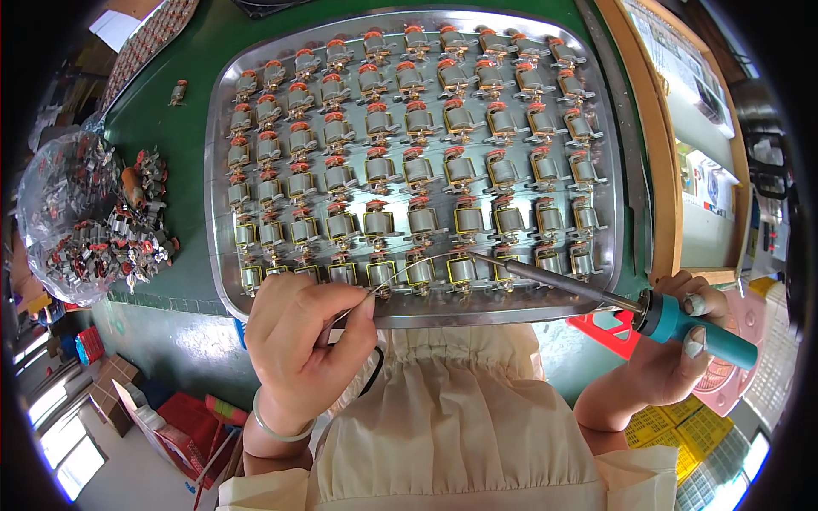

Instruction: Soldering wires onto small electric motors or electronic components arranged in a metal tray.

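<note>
My left hand pinches a thin solder wire at the near left edge of a metal tray. The wire arcs to the right over the nearest row. In my right hand is a soldering iron with a teal handle, its tip pointing left and meeting the wire's end near one of the parts. Rows of small electrical coils in metal frames, with reddish tops, fill the tray. White wrapping covers some fingertips of my right hand. Whether the tip touches a coil terminal, I cannot tell.
A clear plastic bag spills loose metal parts on the green table to the left. One single coil stands nearby. Far left lies another loaded tray. A wooden-framed case borders the right side.
</note>
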Demonstrator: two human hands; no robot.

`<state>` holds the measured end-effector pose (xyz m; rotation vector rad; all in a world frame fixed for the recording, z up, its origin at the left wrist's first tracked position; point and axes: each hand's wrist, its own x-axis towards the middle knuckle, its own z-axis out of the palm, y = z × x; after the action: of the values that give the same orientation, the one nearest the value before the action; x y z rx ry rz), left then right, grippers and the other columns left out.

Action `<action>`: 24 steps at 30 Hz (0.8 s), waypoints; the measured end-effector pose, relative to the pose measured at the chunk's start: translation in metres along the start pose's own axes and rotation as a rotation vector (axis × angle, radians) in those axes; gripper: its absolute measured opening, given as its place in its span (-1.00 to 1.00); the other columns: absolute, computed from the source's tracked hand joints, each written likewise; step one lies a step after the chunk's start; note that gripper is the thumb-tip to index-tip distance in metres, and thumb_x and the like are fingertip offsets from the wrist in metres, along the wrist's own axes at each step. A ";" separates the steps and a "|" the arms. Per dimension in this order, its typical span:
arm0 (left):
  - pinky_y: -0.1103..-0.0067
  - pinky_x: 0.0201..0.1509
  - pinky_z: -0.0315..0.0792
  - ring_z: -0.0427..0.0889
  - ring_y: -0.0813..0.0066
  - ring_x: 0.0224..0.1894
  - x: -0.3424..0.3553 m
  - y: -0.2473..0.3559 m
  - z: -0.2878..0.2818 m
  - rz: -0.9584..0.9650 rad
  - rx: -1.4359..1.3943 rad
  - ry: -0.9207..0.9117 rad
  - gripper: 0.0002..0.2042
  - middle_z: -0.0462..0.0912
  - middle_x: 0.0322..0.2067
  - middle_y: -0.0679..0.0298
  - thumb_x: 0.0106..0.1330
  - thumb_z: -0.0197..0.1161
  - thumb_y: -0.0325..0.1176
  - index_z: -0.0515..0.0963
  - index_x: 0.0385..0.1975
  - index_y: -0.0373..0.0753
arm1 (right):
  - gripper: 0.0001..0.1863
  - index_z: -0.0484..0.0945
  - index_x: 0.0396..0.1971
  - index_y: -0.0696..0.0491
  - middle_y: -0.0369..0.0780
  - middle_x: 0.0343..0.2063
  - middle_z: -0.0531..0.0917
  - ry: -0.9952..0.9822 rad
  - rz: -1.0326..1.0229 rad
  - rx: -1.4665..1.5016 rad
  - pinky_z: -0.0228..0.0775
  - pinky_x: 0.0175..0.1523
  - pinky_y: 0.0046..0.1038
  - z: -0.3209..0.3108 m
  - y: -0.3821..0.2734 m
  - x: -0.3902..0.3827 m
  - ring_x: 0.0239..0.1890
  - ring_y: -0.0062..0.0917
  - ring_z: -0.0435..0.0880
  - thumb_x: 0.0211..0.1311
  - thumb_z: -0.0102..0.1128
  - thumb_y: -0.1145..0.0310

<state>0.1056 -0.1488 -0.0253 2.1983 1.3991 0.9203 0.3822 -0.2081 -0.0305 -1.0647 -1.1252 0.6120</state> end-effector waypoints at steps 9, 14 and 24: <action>0.61 -0.64 0.07 0.20 0.49 -0.72 0.001 0.000 -0.003 -0.016 0.009 -0.023 -0.81 0.23 -0.79 0.37 -0.30 0.22 -0.60 0.43 -0.64 -0.22 | -0.71 0.25 -0.49 0.18 -0.23 -0.65 0.25 0.067 0.031 0.035 0.02 -0.48 -0.56 0.002 -0.002 0.000 -0.58 -0.55 0.20 -0.07 0.00 0.25; 0.61 -0.65 0.06 0.19 0.49 -0.72 0.001 0.000 -0.002 -0.020 -0.012 -0.028 -0.81 0.23 -0.79 0.37 -0.31 0.22 -0.61 0.43 -0.64 -0.22 | -0.72 0.24 -0.49 0.18 -0.23 -0.65 0.25 0.068 0.026 0.028 0.03 -0.49 -0.57 0.002 -0.002 0.000 -0.58 -0.55 0.21 -0.07 -0.01 0.26; 0.61 -0.65 0.04 0.18 0.50 -0.72 0.002 0.000 -0.002 -0.018 -0.019 -0.020 -0.81 0.21 -0.80 0.38 -0.31 0.22 -0.61 0.43 -0.64 -0.21 | -0.72 0.25 -0.49 0.17 -0.23 -0.65 0.25 0.035 0.033 0.006 0.04 -0.49 -0.58 0.001 -0.001 -0.001 -0.57 -0.55 0.21 -0.07 -0.01 0.26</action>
<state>0.1044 -0.1473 -0.0234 2.1715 1.3939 0.8995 0.3807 -0.2089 -0.0298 -1.0867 -1.0760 0.6205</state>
